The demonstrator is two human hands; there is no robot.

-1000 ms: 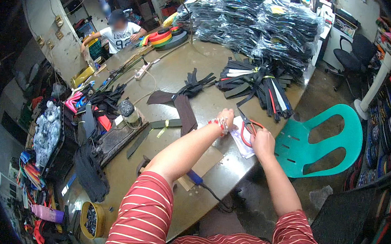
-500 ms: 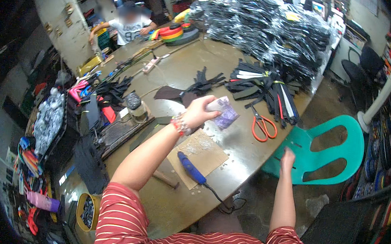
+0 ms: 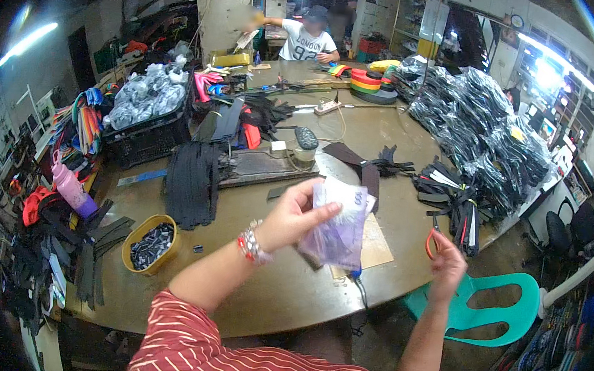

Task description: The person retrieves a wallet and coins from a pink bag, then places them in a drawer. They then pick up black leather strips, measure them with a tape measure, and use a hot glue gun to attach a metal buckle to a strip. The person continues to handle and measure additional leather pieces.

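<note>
Gripping a clear plastic bag (image 3: 339, 231) at frame centre, the left hand (image 3: 291, 216) is raised above the table (image 3: 268, 288); right hand (image 3: 447, 267) (lower right) holds orange-handled scissors (image 3: 432, 241).

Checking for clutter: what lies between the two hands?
In the head view, only the clear plastic bag held by the left hand; the right hand holds orange scissors.

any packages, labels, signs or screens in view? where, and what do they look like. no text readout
Clear plastic bag: in left hand, crinkled, purplish, white label patch.
Packaged black goods: big pile far right on table, glossy clear wrap.
Screens: right wall behind the pile, small bright rectangles.
Right hand holds orange-handled scissors.
</note>
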